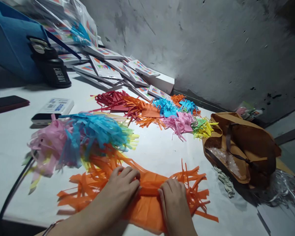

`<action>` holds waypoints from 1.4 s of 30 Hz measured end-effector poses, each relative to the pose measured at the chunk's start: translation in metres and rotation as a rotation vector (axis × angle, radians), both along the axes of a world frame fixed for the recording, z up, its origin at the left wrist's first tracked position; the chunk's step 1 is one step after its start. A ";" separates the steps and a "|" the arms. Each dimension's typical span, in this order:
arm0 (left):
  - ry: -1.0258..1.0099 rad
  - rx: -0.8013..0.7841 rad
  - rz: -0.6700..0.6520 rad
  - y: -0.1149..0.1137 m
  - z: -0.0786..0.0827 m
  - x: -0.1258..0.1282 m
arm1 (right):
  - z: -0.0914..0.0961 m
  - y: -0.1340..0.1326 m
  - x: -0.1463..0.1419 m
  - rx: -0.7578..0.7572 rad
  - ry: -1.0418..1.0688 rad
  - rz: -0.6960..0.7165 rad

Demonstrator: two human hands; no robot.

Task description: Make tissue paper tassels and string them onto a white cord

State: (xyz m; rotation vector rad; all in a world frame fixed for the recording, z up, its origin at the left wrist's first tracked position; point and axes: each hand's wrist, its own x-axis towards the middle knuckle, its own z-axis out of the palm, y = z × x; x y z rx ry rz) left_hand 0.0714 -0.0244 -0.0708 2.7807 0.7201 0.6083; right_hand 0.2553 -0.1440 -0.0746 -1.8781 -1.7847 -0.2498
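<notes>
Orange paper (pixel 146 209), under both hands (pixel 124 185); fringes (pixel 196 196) (loose), on either side

So your fringed tissue-paper sheet (pixel 145 213) is plain bright orange, strips included. Just behind it on the left you've got a fluffy cut-tissue pile (pixel 93 134) mixing pale pink, sky blue and yellow. Farther behind the sheet, your row of tissue-paper tassels (pixel 149 110) runs dark red, orange, blue, pink, then green-yellow. Farthest behind it, your flat white boxes (pixel 104 70) have multicoloured prints. Way off behind-left of the sheet: a black drinks bottle (pixel 50 67) with white "ENERGY" lettering and a solid blue bag (pixel 12 39). Right of the sheet, your tan-brown bag (pixel 258 137) has dark straps. Tabletop (pixel 157 147) under the sheet's white btw.
</notes>
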 end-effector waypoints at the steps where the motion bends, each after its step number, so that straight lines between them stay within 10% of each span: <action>1: 0.042 0.000 0.045 -0.001 0.004 0.002 | 0.000 0.004 0.001 -0.015 -0.021 -0.020; 10: 0.259 0.015 0.227 0.002 0.018 0.023 | 0.015 0.019 0.003 -0.069 -0.174 -0.193; 16: 0.266 -0.044 0.185 0.007 0.023 0.021 | 0.019 0.016 -0.007 0.112 -0.144 0.223; 33: -0.017 0.017 -0.178 0.006 0.006 0.001 | 0.003 0.002 -0.002 0.206 -0.246 0.323; 42: 0.235 -0.093 -0.101 0.006 0.021 0.009 | -0.018 -0.025 -0.004 0.205 -0.003 0.061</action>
